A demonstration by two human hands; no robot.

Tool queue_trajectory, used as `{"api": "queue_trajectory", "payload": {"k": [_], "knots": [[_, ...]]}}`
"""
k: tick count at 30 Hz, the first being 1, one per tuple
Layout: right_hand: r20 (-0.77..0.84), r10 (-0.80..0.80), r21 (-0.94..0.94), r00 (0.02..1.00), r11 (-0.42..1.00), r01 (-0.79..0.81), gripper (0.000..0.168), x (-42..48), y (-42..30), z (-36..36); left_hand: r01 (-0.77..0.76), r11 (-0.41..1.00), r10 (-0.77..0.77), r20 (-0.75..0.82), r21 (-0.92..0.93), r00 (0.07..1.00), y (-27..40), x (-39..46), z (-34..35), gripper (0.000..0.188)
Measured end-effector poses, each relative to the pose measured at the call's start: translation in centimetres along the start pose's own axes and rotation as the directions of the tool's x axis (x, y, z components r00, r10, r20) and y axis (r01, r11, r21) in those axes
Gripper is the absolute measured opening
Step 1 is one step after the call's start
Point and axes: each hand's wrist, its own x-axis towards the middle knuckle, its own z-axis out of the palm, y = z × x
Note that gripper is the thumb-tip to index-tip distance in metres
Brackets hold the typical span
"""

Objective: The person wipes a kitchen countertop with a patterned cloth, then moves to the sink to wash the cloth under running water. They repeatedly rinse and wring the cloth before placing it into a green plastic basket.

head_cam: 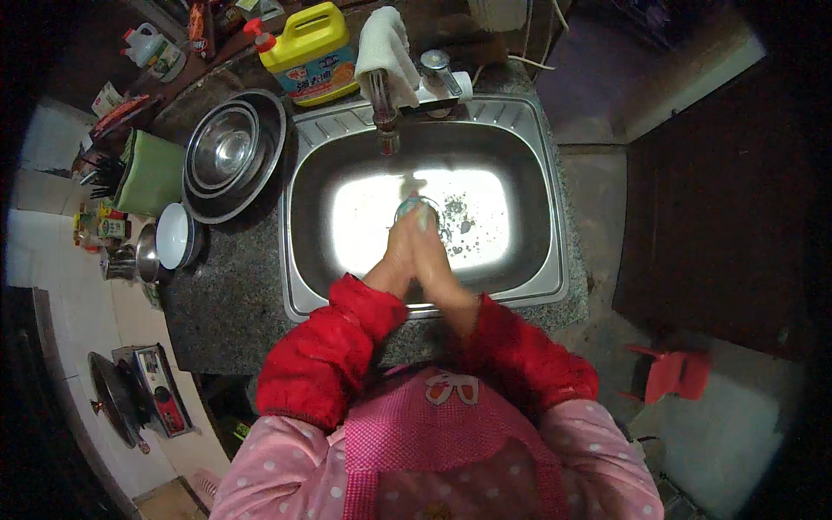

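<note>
Over a stainless steel sink (pixel 558 234), my left hand (pixel 399 248) and my right hand (pixel 431 260) are pressed together, fingers towards the faucet. The hands look wet and slightly blurred. A small teal and pink patch shows at the fingertips; whether it is nail colour or something held between the palms, I cannot tell. Red sleeve covers reach down to both wrists. Beyond the fingertips stands the faucet (pixel 386 120), with a white towel (pixel 383 49) draped over it and a chrome lever (pixel 439 64) to its right. Dark specks and bubbles lie on the bright sink floor.
Left of the sink, nested metal bowls (pixel 227 149) rest on the stone counter (pixel 227 299), near a white bowl (pixel 173 235). A yellow detergent jug (pixel 312 58) stands behind. Further left is a gas stove (pixel 156 390); a red stool (pixel 676 376) is on the right.
</note>
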Motion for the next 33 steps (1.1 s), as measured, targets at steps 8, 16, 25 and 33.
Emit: {"api": "queue_trajectory", "payload": {"k": [8, 16, 25, 33], "knots": [[0.033, 0.026, 0.016, 0.999, 1.000, -0.027, 0.045, -1.5, -2.9, -0.6, 0.346, 0.812, -0.285, 0.199, -0.470, 0.938, 1.5, 0.9, 0.3, 0.041], [-0.073, 0.248, 0.136, 0.966, 0.962, -0.237, 0.043, 5.2, -0.5, -2.3, 0.248, 0.878, -0.304, -0.076, -0.408, 0.950, 2.1, -1.9, 4.5, 0.056], [-0.117, 0.090, 0.091, 0.989, 0.993, -0.080, 0.022, 6.4, 1.1, -1.7, 0.145, 0.872, -0.193, -0.055, -0.468, 0.980, 1.6, -1.1, 3.4, 0.037], [-0.147, -0.204, -0.177, 0.968, 0.968, 0.177, 0.030, 2.9, 5.1, 2.0, 0.069, 0.771, 0.096, 0.222, -0.633, 0.970, -5.0, 2.8, -5.1, 0.033]]}}
